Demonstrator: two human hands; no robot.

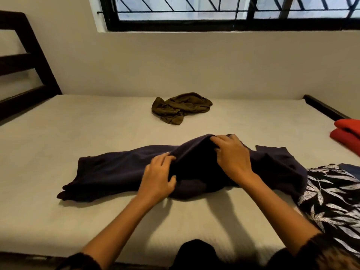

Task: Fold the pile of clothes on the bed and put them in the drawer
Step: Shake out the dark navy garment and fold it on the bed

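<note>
Two hands (158,177) (232,152), four garments: one navy (116,170), one olive (181,108), one red (346,133), one leaf-print (335,201).

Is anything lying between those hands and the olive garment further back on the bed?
Only the dark navy garment that both hands (left hand, right hand) grip. Beyond it, bare mattress leads to the crumpled olive garment.

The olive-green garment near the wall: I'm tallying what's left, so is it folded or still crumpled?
Still crumpled. The olive-green garment lies in a wrinkled, uneven heap on the bed, untouched by either hand.
</note>
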